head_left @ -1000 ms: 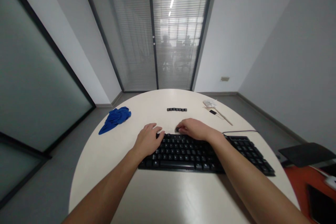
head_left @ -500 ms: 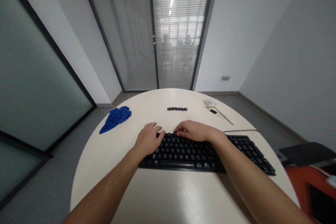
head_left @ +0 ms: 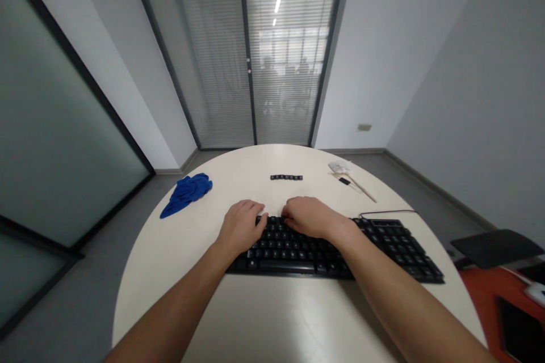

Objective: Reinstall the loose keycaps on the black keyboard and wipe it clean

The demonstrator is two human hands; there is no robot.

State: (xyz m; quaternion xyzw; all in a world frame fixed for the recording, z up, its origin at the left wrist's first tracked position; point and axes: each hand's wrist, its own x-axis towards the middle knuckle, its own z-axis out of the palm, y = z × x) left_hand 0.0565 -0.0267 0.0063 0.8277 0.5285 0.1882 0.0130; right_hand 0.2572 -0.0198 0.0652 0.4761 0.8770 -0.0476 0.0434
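Observation:
A black computer keyboard [head_left: 293, 258] lies across the table in front of me. My left hand [head_left: 242, 226] grips its back left part, the thumb on the keys and the other fingers reaching over the back edge. My right hand [head_left: 309, 216] is over the top row of keys, its fingers curled and pressed together at the back edge; whatever is between the fingertips is hidden. Behind the keyboard, several loose black keycaps [head_left: 286, 177] stand in a row. The right wrist and forearm cover part of the keys.
The round white table [head_left: 179, 272] holds a crumpled blue cloth [head_left: 187, 194] at left. At the back right are a clear plastic bag [head_left: 339, 167], a thin stick [head_left: 364, 191] and a small black piece [head_left: 344, 181]. The keyboard's cable [head_left: 387, 212] runs off rightward. A red chair [head_left: 481, 300] stands at right.
My right hand has shifted slightly left and its fingers are more curled down over the top row. The left hand stays nearly in place. The view has moved a little.

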